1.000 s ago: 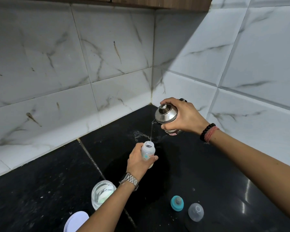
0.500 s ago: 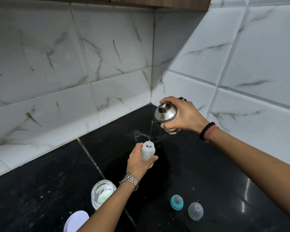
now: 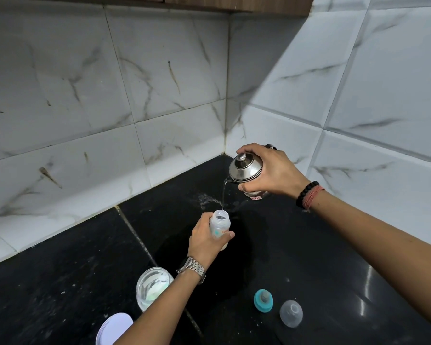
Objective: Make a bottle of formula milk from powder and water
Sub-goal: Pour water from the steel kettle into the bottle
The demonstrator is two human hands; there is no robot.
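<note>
My left hand point(image 3: 204, 239) grips a small clear baby bottle point(image 3: 219, 223) upright on the black counter, its mouth uncovered. My right hand point(image 3: 271, 170) holds a steel-lidded glass jug point(image 3: 245, 168) tilted above and to the right of the bottle. A thin stream of water point(image 3: 223, 195) runs from the jug's spout down into the bottle's mouth. An uncovered powder jar point(image 3: 152, 286) with white powder stands near my left forearm. The teal teat ring point(image 3: 263, 300) and the clear bottle cap point(image 3: 291, 313) lie on the counter at the front right.
A white jar lid point(image 3: 113, 328) lies at the bottom edge, left of my forearm. Spilled water point(image 3: 207, 199) marks the black counter point(image 3: 60, 282) behind the bottle. White marble tiles point(image 3: 110, 95) form a corner behind, with a wooden cabinet point(image 3: 234, 2) overhead.
Almost nothing has moved. Water keeps running from the tilted jug into the bottle, and both hands hold their places.
</note>
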